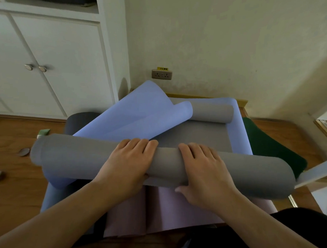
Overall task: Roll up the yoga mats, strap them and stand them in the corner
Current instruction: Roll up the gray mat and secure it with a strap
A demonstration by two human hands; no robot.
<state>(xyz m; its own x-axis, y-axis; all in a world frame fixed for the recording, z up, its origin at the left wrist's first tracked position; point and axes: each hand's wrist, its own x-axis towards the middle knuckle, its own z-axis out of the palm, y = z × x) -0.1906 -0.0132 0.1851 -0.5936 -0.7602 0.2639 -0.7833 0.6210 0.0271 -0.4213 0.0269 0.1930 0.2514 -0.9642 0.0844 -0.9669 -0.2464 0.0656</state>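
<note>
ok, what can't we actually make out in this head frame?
- Straps: none identifiable; the small round things on the floor are too blurred to name.
- Dark mat: mostly hidden behind the blue-purple mat.
- Grey roll: its middle is covered by the left hand and right hand.
- Socket label: too small to read.

- Grey roll point(85, 158): middle covered by left hand point(127, 163) and right hand point(204, 169).
- Pink mat point(163, 209): near edge hidden behind the forearms.
- Dark mat roll point(79, 120), beyond left hand: mostly hidden by lilac sheet point(135, 110).
- Round objects point(24, 151), far left of left hand: blurred, unidentifiable.
- Socket label point(162, 68): too small to read.
</note>
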